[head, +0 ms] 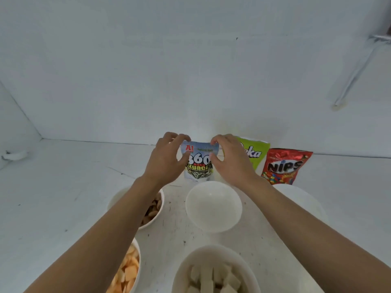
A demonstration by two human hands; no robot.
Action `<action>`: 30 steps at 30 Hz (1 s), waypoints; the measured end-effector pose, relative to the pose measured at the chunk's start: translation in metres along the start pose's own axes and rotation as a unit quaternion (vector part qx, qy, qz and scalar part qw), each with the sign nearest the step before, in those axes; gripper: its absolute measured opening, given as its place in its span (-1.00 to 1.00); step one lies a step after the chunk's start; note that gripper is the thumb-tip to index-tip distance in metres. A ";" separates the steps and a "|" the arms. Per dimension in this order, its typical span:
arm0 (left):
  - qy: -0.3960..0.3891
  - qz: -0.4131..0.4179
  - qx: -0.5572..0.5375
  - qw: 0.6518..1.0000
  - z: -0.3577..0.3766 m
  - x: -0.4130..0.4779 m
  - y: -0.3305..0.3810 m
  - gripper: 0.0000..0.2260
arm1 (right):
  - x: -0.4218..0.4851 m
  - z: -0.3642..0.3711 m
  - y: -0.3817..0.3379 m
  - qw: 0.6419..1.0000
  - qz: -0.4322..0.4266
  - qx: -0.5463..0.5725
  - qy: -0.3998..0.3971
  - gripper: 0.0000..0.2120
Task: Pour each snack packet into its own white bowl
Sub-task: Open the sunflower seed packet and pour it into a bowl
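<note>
Nearest on the white bench point(63, 187) is a bowl point(213, 250) full of pale square pieces. Left of it is a bowl point(137, 250) of orange chips, and further back a bowl point(115, 197) with brown snacks. The seed packet point(198, 163), white and blue with "360" and "KUACI" printed, is upright just behind an empty bowl point(213, 206). The left hand point(165, 159) and the right hand point(230, 157) each have the grip pinched on its top edge, one at each corner

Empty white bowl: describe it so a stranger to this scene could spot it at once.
On the white table, find the seed packet held near the wall. The bowl sits just in front, between the forearms. Unlike the left bowl and the nearest bowl, it holds nothing.
</note>
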State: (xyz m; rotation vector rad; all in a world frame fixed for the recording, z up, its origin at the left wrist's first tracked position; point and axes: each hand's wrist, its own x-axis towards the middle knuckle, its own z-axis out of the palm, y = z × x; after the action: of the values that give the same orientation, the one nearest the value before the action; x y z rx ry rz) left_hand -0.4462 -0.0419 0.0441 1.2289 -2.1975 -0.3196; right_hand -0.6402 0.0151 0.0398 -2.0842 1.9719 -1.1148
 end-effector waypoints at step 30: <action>0.109 0.094 -0.049 0.988 -0.104 0.005 -0.059 -0.80 | 0.047 0.047 -0.092 0.976 -0.153 0.111 0.112 -0.77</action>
State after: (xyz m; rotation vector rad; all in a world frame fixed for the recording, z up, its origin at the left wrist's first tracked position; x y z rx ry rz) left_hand -0.3444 -0.0703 0.1003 0.9481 -2.0625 -0.2026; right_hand -0.5411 -0.0305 0.0728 -2.2742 1.5418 -1.6080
